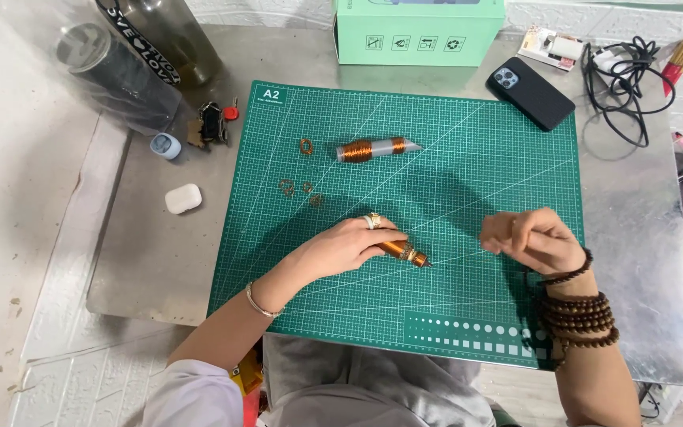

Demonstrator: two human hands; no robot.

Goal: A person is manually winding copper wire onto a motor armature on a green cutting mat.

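Left hand: your left hand (349,245) is resting on the green cutting mat (468,316), just below its middle, with the fingers clamped on a copper-coloured wire tool (405,252) whose tip is pointing away toward your other hand.
Right hand: your right hand (533,239) is hovering to the right of the tool tip, near the mat's right edge, fingers pinched together; whether they are gripping a strand of wire is too fine to tell.
Wire risk: if a thin strand is running between the hands, you are risking a kink or a snap by pulling sideways against the tool tip.
Tip risk: the pointed tip is aiming at your right fingers, so a slip of the left grip could be jabbing them.
Spool: the wire spool (373,149) is lying on its side in the mat's upper half and could be rolling if tugged.
Small rings: the wire rings (307,145) left of the spool are sitting loose; a sweeping sleeve or wrist could be scattering them off the mat.
Bracelets: the bead bracelets (579,312) on your right wrist could be snagging wire.
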